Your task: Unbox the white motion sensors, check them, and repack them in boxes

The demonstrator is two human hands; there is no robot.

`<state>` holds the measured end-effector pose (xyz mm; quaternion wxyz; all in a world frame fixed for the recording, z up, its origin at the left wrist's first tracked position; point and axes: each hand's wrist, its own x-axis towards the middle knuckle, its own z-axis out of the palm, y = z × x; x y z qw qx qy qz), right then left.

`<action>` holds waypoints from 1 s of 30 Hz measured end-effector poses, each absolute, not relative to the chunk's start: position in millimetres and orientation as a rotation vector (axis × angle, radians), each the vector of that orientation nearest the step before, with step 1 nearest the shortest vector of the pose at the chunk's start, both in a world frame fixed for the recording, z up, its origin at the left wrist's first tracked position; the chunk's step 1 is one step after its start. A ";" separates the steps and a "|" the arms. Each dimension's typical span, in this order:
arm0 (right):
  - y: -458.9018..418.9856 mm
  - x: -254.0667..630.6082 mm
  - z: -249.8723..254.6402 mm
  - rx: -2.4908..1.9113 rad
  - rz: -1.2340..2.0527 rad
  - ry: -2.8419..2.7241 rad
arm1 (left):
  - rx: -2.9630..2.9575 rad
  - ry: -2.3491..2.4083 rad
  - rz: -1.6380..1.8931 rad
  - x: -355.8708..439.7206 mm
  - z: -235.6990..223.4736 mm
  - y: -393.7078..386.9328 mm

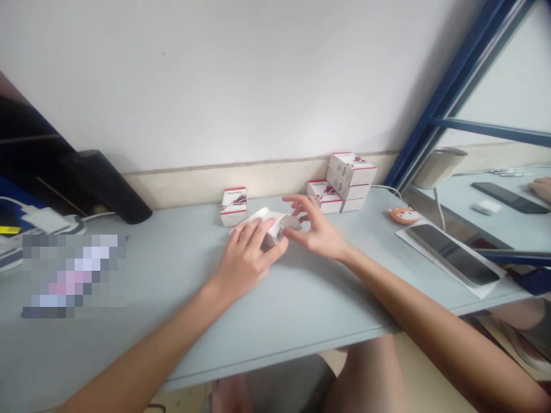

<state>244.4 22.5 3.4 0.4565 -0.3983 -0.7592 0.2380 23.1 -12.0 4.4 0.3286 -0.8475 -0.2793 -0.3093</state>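
A small white cardboard box [274, 228] lies on the desk in front of me, its right end open with flaps sticking out. Over its top and near side rests my left hand [247, 255], fingers wrapped around it. My right hand [317, 229] is at the open end, with its fingers spread and curved and its thumb close to the flap. Whether the thumb touches the flap is hard to make out. What lies inside the box is unclear. Just behind it stands a closed white box [235, 206] with a red edge and dark red print.
Several similar boxes [350, 175] are stacked against the wall to the right. Farther right are an orange animal-faced object [403, 215] and a phone [451, 252] on white paper. A black cylinder [109, 186] and a power strip [47, 229] with a charger stand left. The desk edge [275, 351] runs nearest me.
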 end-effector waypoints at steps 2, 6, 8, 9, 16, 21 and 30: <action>24.5 246.2 1.2 -1.040 0.635 -1.895 | -2.239 -0.733 -0.789 24.2 3.9 -11.5; 29.1 247.9 -5.3 -1.081 0.644 -1.945 | -2.265 -0.695 -0.757 24.0 3.2 -10.3; 32.0 248.2 -9.8 -1.100 0.630 -1.976 | -2.276 -0.657 -0.741 23.4 2.8 -10.0; 33.3 248.2 -11.8 -1.116 0.621 -1.994 | -2.283 -0.639 -0.727 23.3 2.6 -10.0; 31.6 248.6 -6.2 -1.042 0.495 -2.083 | -2.303 -0.686 -0.718 25.6 2.9 -8.8; 29.7 248.9 4.7 -1.003 0.564 -1.975 | -2.288 -0.812 -0.851 21.4 6.9 -4.4; 27.5 247.4 4.6 -1.076 0.560 -1.869 | -2.272 -0.884 -0.932 19.1 13.2 -5.0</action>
